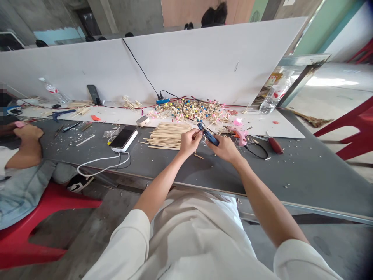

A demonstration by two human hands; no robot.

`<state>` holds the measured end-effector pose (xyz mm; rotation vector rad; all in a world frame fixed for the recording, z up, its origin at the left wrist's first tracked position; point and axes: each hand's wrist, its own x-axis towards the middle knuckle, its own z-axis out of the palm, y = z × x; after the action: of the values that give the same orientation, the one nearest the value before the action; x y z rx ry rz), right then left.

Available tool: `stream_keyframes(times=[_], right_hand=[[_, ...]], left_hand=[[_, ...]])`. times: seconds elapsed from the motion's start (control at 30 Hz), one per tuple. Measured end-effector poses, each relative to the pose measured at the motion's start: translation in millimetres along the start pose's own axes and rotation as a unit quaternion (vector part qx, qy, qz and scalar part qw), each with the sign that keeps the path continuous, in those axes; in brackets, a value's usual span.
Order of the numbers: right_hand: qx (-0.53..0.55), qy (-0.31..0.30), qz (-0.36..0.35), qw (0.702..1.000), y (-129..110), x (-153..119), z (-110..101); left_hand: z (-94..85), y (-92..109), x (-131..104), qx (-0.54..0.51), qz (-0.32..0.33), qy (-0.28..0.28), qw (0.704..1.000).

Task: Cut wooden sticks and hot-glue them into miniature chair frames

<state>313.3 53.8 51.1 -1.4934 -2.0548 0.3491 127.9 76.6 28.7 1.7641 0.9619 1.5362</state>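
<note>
Over the front part of the dark table, my right hand [225, 147] is closed round the handles of dark blue pliers [208, 135], whose head points up and left. My left hand [190, 142] is pinched close beside the pliers' head; what its fingers hold is too small to make out. A row of thin wooden sticks [166, 136] lies just left of my left hand. Behind both hands spreads a heap of short stick pieces with coloured balls [201, 110]. Small cut pieces lie on the table below my hands.
A pink glue gun [241, 136] and a red-handled tool [275, 145] lie right of my hands. A phone on a white power bank [124, 139] with a looped cable sits left. Bottles [275, 93] stand behind. Another person's arm [26, 149] is at far left.
</note>
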Motion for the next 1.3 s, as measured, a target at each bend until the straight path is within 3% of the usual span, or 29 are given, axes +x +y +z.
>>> stream_keyframes(times=[0.83,1.3], right_hand=[[0.001,-0.001,-0.001,1.0,1.2,0.3,-0.1],[-0.002,0.005,0.007,1.0,2.2,0.8,1.9]], left_hand=[[-0.5,4.8,1.9,-0.077,-0.042,-0.015,0.996],[-0.7,1.6,1.8,-0.082,-0.03,-0.027,0.996]])
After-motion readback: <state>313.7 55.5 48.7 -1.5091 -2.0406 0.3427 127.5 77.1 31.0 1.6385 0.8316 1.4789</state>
